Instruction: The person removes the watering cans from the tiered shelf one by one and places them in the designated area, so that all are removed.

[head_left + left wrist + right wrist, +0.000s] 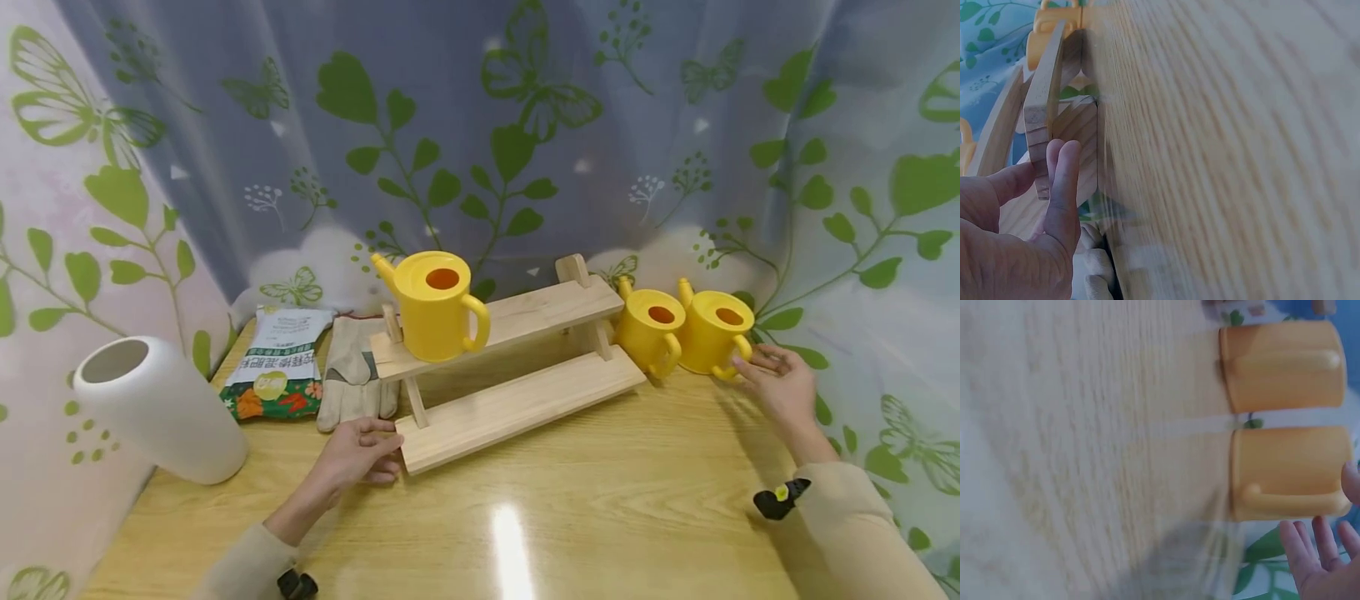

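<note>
A two-tier wooden plant stand [517, 408] stands at an angle on the table. The left hand [358, 454] pinches the left end of its lower board [1040, 125], thumb on one face and fingers on the other. On the upper board sits a yellow watering can [433, 308], spout to the left. Two more yellow watering cans stand side by side on the table, right of the stand: the nearer-to-stand can [647, 329] and the outer can [712, 329]. Beside the outer can's handle [1297, 503] is the right hand [780, 387], fingers extended and thumb at the handle's top.
A white vase [168, 417] leans at the left on the table [600, 500]. Behind the stand's left end lie a fertilizer bag [277, 362] and pale work gloves [352, 375]. A leaf-patterned curtain [450, 125] borders the table at the back and sides.
</note>
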Available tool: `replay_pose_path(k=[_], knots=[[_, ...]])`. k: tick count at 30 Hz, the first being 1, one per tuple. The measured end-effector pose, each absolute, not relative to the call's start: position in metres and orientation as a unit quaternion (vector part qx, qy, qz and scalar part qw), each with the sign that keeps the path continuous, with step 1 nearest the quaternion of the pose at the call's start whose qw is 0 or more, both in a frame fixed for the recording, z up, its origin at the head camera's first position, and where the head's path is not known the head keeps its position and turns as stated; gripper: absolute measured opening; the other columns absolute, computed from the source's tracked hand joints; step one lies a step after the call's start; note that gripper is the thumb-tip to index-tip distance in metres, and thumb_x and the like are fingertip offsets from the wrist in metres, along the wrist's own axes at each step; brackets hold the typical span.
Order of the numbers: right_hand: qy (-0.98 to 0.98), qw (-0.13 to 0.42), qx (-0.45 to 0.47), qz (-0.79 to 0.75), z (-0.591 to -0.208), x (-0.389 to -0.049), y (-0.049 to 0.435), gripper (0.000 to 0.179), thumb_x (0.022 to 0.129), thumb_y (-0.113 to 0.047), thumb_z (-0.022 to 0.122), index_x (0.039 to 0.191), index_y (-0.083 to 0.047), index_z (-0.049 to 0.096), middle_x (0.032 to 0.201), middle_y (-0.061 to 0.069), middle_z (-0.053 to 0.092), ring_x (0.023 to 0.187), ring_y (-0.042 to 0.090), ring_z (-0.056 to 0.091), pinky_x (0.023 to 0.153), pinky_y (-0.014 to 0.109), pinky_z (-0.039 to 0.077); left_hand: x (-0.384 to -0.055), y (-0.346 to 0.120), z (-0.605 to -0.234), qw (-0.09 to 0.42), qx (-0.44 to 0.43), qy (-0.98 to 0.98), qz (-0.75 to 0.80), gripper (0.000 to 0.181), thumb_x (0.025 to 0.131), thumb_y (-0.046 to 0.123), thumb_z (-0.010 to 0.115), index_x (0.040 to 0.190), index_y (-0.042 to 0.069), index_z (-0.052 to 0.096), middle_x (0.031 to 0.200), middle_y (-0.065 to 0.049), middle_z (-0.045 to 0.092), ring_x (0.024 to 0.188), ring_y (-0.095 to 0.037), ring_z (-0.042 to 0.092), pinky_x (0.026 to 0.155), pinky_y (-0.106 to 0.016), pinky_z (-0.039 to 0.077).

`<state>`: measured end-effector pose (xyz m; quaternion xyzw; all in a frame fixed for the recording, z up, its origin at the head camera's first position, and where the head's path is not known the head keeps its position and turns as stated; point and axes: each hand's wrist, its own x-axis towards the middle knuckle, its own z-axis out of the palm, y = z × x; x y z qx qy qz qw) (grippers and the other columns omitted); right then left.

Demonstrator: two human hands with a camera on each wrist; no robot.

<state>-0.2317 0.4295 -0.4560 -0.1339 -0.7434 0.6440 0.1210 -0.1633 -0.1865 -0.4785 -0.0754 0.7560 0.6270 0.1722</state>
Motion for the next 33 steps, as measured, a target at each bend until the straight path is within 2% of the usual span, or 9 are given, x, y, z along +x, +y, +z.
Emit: replay_pose_path(k=[4,9,17,22,25,30,33], knots=[[-0.726,0.16,-0.138,0.654,-0.442,-0.221,0.42,0.035,0.094,-0.02,0.081,0.116,-0.031,0.056,0.099,-0.019,0.065,0.078,-0.007,0.066,0.066,0.009,0.061,-0.163,-0.189,-0.479,0.173,-0.073,0.754,0.629,0.052,0.104,0.018,0.069,0.146,-0.007,0.052,0.101,-0.006,0.08,0.067,-0.013,0.073,0.066,-0.033,0.069],[-0.712,0.199,-0.118,0.663,-0.425,-0.211,0.401,0.03,0.094,-0.015,0.081,0.115,-0.027,0.064,0.098,-0.017,0.068,0.077,-0.004,0.067,0.064,0.009,0.06,-0.164,-0.189,-0.479,0.177,-0.067,0.751,0.632,0.052,0.104,0.018,0.069,0.147,-0.007,0.052,0.097,-0.002,0.08,0.066,-0.011,0.073,0.065,-0.031,0.068],[-0.784,0.173,-0.005,0.596,-0.405,-0.212,0.339,0.024,0.1,-0.019,0.075,0.123,-0.021,0.067,0.104,-0.021,0.069,0.089,-0.005,0.069,0.071,0.01,0.062,-0.163,-0.188,-0.477,0.177,-0.063,0.752,0.631,0.053,0.104,0.017,0.068,0.147,-0.008,0.051,0.099,-0.004,0.08,0.067,-0.012,0.073,0.066,-0.031,0.068],[-0.805,0.159,0.059,0.569,-0.4,-0.222,0.282,0.037,0.101,-0.018,0.073,0.132,0.0,0.065,0.102,-0.023,0.068,0.089,-0.003,0.069,0.074,0.015,0.064,-0.163,-0.19,-0.475,0.174,-0.06,0.758,0.625,0.054,0.104,0.019,0.069,0.147,-0.009,0.051,0.101,-0.006,0.08,0.068,-0.013,0.074,0.066,-0.032,0.068],[-0.798,0.135,0.096,0.579,-0.398,-0.226,0.248,0.042,0.101,-0.015,0.073,0.136,0.006,0.063,0.107,-0.014,0.069,0.091,-0.001,0.07,0.078,0.019,0.066,-0.163,-0.19,-0.474,0.178,-0.056,0.757,0.626,0.054,0.105,0.018,0.068,0.147,-0.009,0.05,0.098,-0.004,0.08,0.067,-0.011,0.073,0.065,-0.031,0.068],[-0.79,0.094,0.147,0.588,-0.391,-0.231,0.197,0.043,0.1,-0.011,0.073,0.137,0.006,0.062,0.119,0.016,0.071,0.096,0.004,0.07,0.084,0.019,0.064,-0.164,-0.19,-0.475,0.184,-0.05,0.755,0.627,0.054,0.105,0.018,0.067,0.148,-0.009,0.049,0.096,-0.002,0.079,0.066,-0.01,0.073,0.065,-0.03,0.068],[-0.797,0.082,0.168,0.575,-0.39,-0.235,0.171,0.043,0.099,-0.013,0.075,0.137,0.004,0.063,0.123,0.023,0.072,0.101,0.013,0.071,0.085,0.016,0.062,-0.164,-0.189,-0.476,0.187,-0.047,0.754,0.628,0.055,0.105,0.019,0.067,0.149,-0.009,0.048,0.097,-0.004,0.079,0.067,-0.01,0.073,0.066,-0.031,0.068]])
